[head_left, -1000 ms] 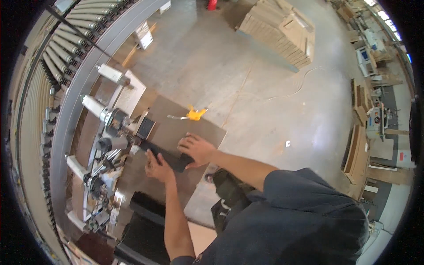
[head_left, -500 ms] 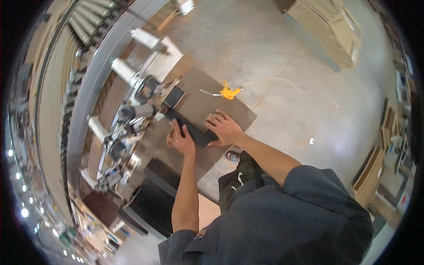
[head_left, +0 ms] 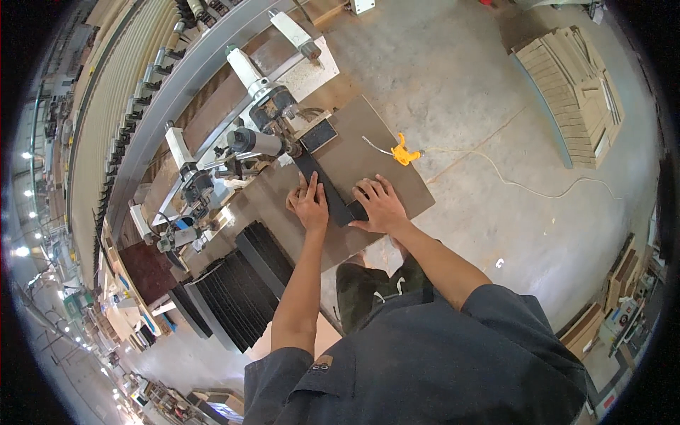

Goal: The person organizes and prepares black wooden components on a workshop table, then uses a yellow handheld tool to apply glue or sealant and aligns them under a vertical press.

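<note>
A long black strip (head_left: 328,186) lies on the brown board (head_left: 280,205), its far end under the head of a drilling machine (head_left: 273,142). My left hand (head_left: 309,204) rests on the left edge of the strip with its fingers stretched forward. At the strip's near end, my right hand (head_left: 381,205) curls its fingers over a small black block (head_left: 358,210), which sits against the strip's right side. The fingers partly cover this block. Beyond the strip, beside the machine head, a small black-topped box-like piece (head_left: 319,134) stands on the board.
A stack of black strips (head_left: 237,287) stands left of my left forearm. A yellow clamp-like tool (head_left: 405,150) with a pale cord lies at the board's right edge. More drill units (head_left: 188,170) line a grey rail at the left. Stacked brown panels (head_left: 574,92) stand far right.
The whole view has shifted, so the board and machine appear farther right and the stack of black strips shows more fully. My hands keep much the same places on the strip and block.
</note>
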A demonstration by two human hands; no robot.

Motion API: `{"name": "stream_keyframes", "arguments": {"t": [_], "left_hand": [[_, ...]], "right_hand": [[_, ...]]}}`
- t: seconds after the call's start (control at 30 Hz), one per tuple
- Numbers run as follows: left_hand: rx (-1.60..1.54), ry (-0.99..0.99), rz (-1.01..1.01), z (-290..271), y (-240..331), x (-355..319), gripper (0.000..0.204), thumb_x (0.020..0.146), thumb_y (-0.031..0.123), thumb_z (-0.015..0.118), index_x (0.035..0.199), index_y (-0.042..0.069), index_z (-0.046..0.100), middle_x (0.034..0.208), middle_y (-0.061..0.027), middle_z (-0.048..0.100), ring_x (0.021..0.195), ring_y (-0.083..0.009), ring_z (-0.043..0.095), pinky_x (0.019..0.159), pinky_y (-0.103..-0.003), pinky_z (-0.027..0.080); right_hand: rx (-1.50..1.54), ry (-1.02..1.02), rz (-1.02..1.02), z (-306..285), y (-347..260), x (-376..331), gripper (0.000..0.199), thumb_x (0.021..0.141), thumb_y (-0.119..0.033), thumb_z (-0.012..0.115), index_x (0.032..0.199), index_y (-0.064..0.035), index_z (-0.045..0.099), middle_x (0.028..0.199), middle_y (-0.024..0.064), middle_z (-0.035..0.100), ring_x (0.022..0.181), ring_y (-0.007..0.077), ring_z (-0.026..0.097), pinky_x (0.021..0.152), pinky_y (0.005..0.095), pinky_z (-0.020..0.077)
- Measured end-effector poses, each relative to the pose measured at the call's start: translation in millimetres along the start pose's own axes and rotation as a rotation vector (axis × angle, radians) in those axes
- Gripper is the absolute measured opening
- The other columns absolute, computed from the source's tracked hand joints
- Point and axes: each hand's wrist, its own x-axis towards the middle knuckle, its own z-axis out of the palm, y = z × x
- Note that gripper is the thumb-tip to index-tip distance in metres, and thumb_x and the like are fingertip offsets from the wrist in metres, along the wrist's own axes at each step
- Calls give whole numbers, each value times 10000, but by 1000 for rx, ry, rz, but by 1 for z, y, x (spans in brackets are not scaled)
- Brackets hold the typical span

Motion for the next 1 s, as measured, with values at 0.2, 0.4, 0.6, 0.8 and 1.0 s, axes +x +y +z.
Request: {"name": "stream_keyframes", "arguments": {"t": [0.2, 0.4, 0.6, 0.8, 1.0], "left_hand": [[-38, -17, -85, -2, 1, -5, 410, 1011, 425, 724, 1398, 293, 757, 1498, -75, 686, 1181, -326, 575, 1163, -457, 326], [74, -188, -290, -23, 63, -6, 699, 922, 526, 773, 1545, 246, 625, 1619, -174, 550, 1319, -376, 583, 1125, -576, 371], [26, 10, -367, -8, 68, -25, 723, 885, 374, 804, 1555, 218, 582, 1455, -170, 598, 1347, -373, 563, 1114, -585, 383], [0, -52, -488, -35, 63, -45, 859, 831, 341, 802, 1588, 89, 485, 1254, -184, 609, 1247, -376, 568, 1129, -556, 378], [-204, 96, -513, -75, 47, -89, 827, 758, 309, 798, 1515, 58, 580, 1177, -171, 662, 1141, -376, 614, 1099, -556, 398]], "right_hand": [[32, 96, -38, 0, 3, 4, 872, 812, -721, 761, 1405, -101, 603, 1446, 121, 552, 1437, 327, 465, 1291, 557, 270], [203, 49, 4, -12, 1, -2, 666, 840, -523, 794, 1377, -166, 628, 1484, 72, 541, 1463, 367, 432, 1282, 541, 294], [267, 141, 3, 2, 2, 0, 532, 843, -365, 781, 1308, -139, 656, 1418, 74, 585, 1423, 361, 466, 1268, 522, 326], [221, 149, 52, 4, -4, -3, 486, 828, -301, 780, 1279, -152, 672, 1399, 57, 602, 1423, 374, 469, 1254, 520, 342], [212, 144, 60, 5, 1, -1, 460, 850, -319, 773, 1271, -158, 680, 1402, 53, 601, 1401, 348, 478, 1228, 514, 357]]}}
